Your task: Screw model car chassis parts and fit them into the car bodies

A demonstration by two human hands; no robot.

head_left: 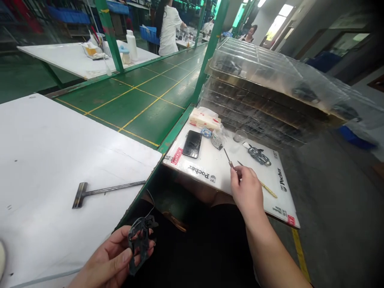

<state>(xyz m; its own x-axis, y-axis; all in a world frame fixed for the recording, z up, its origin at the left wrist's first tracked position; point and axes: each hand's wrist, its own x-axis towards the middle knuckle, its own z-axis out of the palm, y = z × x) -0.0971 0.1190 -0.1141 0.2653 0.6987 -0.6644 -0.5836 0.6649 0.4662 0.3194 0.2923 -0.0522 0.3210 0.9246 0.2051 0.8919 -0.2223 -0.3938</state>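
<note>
My left hand [115, 254], low in front of me, is closed around a dark, openwork part [140, 244] with a thin wire or strand at its top. My right hand [246, 186] is above the white board [220, 174], pinching a slim tool [230, 162] with a narrow dark tip pointing away from me. Partly behind that hand lies a yellow stick-like tool [269, 189] on the board. Farther right on the board rests a dark, detailed assembly [258, 155]. A black phone [192, 144] lies at the board's left side, beside a small grey part [217, 142].
Stacked clear plastic trays [270, 92] rise behind the board. A T-shaped metal tool [81, 195] lies on the white table [45, 148] to my left. A tissue pack [205, 119] sits near a green post. Beyond the green bench [144, 96], a person [169, 28] in white works.
</note>
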